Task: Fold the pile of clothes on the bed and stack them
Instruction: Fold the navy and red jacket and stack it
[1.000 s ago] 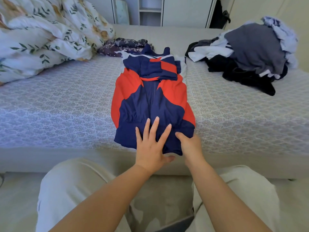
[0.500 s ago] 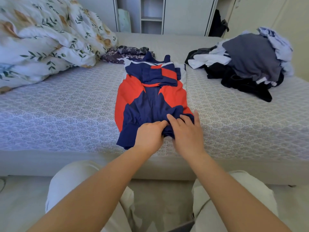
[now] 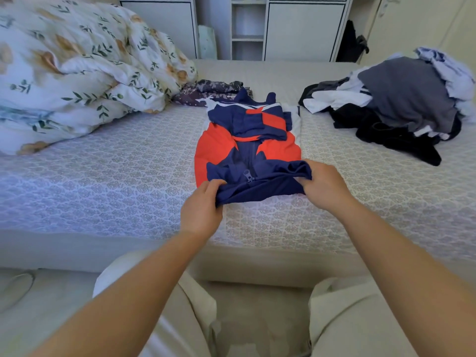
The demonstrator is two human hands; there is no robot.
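Note:
A navy and red jacket (image 3: 247,148) lies lengthwise in the middle of the bed (image 3: 103,176), sleeves folded in across its chest. Its navy hem is lifted off the sheet and turned up toward the collar, with the zip pull showing. My left hand (image 3: 202,210) grips the hem's left corner. My right hand (image 3: 323,185) grips the right corner. A pile of unfolded clothes (image 3: 401,104), grey, white and black, sits at the back right of the bed.
A rumpled floral duvet (image 3: 77,73) fills the back left of the bed. A dark patterned garment (image 3: 206,92) lies behind the jacket's collar. White cupboards (image 3: 296,27) stand beyond the bed. My knees are against the near bed edge.
Both hands went from resting on the jacket's hem to gripping its two corners. The hem has come up off the sheet and moved away from me, toward the collar.

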